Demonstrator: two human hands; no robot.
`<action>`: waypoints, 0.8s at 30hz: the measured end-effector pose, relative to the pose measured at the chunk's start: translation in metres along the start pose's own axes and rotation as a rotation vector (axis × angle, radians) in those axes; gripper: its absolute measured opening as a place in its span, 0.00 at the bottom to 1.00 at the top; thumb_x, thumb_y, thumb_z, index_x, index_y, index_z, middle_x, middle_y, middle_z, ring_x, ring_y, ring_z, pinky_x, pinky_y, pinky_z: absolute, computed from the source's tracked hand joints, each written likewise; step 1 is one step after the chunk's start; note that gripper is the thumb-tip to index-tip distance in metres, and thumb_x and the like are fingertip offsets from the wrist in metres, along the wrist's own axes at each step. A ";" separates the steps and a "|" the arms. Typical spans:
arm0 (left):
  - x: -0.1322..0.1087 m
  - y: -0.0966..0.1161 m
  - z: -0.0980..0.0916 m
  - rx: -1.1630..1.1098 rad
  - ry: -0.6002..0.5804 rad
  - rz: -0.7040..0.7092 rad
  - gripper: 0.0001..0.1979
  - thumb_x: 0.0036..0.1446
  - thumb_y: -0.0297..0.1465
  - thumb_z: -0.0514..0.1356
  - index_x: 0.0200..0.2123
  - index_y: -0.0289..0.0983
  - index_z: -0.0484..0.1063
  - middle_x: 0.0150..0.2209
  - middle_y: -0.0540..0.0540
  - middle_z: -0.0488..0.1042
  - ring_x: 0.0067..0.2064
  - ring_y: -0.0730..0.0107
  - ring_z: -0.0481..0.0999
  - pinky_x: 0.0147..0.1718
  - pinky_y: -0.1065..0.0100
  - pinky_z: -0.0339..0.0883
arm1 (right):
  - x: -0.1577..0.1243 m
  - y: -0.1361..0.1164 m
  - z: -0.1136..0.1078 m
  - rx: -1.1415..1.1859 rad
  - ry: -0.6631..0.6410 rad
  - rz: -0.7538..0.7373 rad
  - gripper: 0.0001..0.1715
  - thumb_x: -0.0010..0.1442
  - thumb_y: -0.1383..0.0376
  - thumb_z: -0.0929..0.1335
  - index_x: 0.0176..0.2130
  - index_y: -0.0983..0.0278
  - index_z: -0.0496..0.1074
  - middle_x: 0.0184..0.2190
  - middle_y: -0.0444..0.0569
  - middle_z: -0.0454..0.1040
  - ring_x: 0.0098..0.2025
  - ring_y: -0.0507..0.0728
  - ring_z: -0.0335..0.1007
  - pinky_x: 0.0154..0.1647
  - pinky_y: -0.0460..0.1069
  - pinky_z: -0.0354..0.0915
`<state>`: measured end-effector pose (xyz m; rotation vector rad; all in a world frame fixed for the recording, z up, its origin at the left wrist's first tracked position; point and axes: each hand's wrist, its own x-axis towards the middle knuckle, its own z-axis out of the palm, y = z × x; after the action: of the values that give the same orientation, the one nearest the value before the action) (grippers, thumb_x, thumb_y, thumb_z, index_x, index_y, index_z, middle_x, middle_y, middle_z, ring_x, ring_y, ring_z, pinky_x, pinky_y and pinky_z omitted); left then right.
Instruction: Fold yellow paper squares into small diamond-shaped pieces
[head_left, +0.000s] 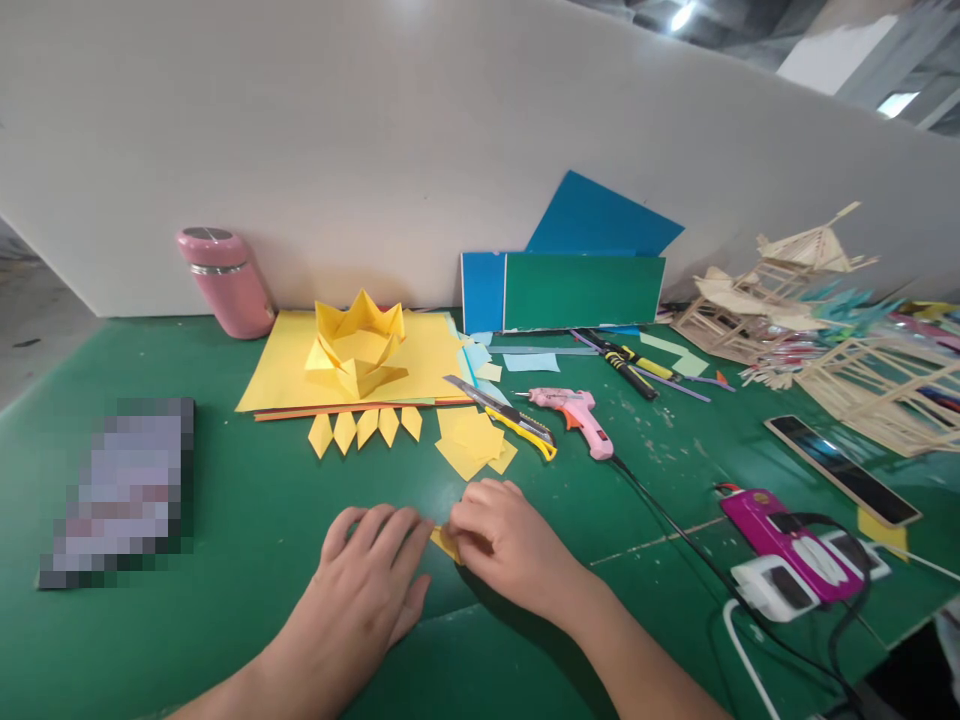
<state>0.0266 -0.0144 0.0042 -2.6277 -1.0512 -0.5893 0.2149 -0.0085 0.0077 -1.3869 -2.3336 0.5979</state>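
In the head view, a small piece of folded yellow paper [445,543] lies on the green table between my hands. My right hand [506,545] pinches its right side between thumb and fingers. My left hand [373,570] rests to the left, fingers stretched out and thumb apart, its fingertips by the paper's left edge. Beyond them stand several folded yellow paper diamonds [366,428] in a row. A yellow paper crown [358,376] sits on a stack of coloured sheets [281,365]. Loose yellow paper pieces [469,445] lie near a utility knife [529,428].
A pink glue gun [577,408] trails its cable toward a magenta power strip [787,545]. Further right are a phone [840,468] and wooden stick models [750,315]. A pink flask [229,285] stands back left; blue and green boards [585,292] lean on the wall.
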 end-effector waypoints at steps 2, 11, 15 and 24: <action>0.000 -0.001 0.001 0.002 -0.007 0.006 0.15 0.60 0.25 0.47 0.37 0.36 0.74 0.35 0.46 0.78 0.37 0.61 0.73 0.41 0.59 0.56 | 0.000 0.000 0.000 0.000 0.002 -0.002 0.14 0.58 0.75 0.65 0.24 0.64 0.60 0.25 0.41 0.59 0.32 0.52 0.57 0.34 0.47 0.50; 0.001 0.000 0.001 0.049 0.002 0.032 0.19 0.63 0.24 0.45 0.37 0.37 0.76 0.35 0.47 0.80 0.38 0.60 0.73 0.42 0.58 0.55 | 0.000 0.001 0.001 0.002 0.000 0.005 0.13 0.59 0.75 0.64 0.25 0.64 0.62 0.25 0.41 0.61 0.33 0.52 0.58 0.35 0.47 0.51; -0.001 0.003 0.003 0.049 0.025 0.023 0.22 0.65 0.23 0.42 0.35 0.36 0.77 0.33 0.47 0.80 0.37 0.61 0.73 0.42 0.59 0.55 | 0.000 0.002 0.001 0.023 0.008 0.010 0.10 0.59 0.74 0.65 0.27 0.63 0.65 0.26 0.42 0.63 0.34 0.53 0.60 0.36 0.48 0.53; -0.013 0.012 0.011 0.113 -0.004 0.062 0.17 0.60 0.20 0.49 0.38 0.35 0.77 0.39 0.44 0.78 0.41 0.61 0.71 0.45 0.60 0.56 | -0.004 0.001 -0.003 0.036 0.081 -0.079 0.08 0.59 0.75 0.65 0.32 0.64 0.71 0.31 0.46 0.68 0.37 0.55 0.62 0.36 0.48 0.58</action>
<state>0.0288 -0.0268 -0.0123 -2.5545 -0.9704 -0.4963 0.2189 -0.0111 0.0088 -1.2723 -2.2904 0.5479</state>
